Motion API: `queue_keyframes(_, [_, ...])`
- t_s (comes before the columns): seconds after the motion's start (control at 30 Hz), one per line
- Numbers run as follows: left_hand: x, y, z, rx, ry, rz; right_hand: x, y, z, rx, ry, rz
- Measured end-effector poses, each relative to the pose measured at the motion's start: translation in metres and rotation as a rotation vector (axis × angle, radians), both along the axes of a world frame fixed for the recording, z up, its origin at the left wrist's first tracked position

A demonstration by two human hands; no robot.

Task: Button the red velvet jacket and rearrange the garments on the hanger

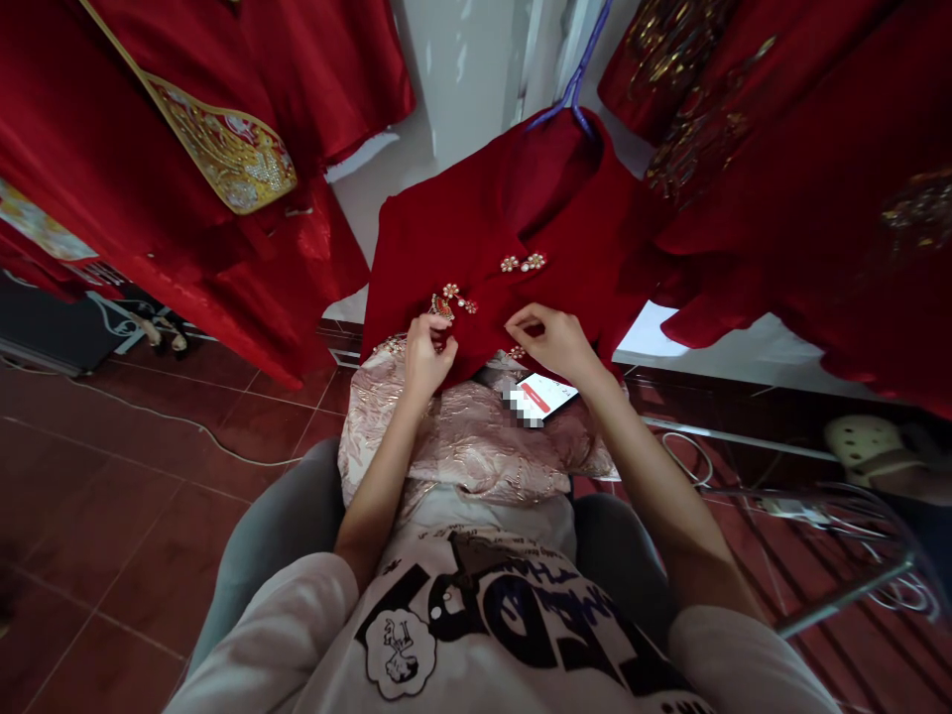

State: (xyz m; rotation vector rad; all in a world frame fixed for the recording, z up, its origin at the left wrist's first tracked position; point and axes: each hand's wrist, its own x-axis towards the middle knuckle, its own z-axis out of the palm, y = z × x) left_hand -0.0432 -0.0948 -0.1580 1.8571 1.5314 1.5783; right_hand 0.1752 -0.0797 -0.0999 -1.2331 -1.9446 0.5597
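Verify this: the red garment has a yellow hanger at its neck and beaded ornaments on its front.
The hanger isn't yellow: the head view shows it is purple. The red garment does have beaded ornaments on its front.

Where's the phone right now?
Head view, just right of centre: the phone lies on the pink patterned cloth over the lap, just below the right hand in the picture.
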Motion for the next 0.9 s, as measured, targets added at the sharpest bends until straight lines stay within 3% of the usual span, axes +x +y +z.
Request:
queue_keyframes(0.1, [0.014, -0.026, -0.030, -0.002, 0.163, 0.130, 0.017, -0.005, -0.001, -0.124, -0.075, -0.042])
queue_keyframes(0.2, [0.019, -0.041, -0.049, -0.031, 0.269, 0.134, 0.021, -0.013, 0.003, -0.238, -0.214, -0.054])
queue_keyframes(0.43, [0.005, -0.030, -0.062, 0.051, 0.215, 0.191, 0.001, -0.028, 0.004, -0.167, -0.502, -0.181])
queue_keyframes(0.63, [0.007, -0.026, -0.069, -0.028, 0.005, 0.194, 0.000, -0.019, -0.012, -0.142, -0.397, -0.171])
queue_keyframes(0.9, [0.009, -0.026, -0.071, -0.010, -0.187, 0.005, 0.006, -0.010, -0.022, -0.179, -0.128, -0.128])
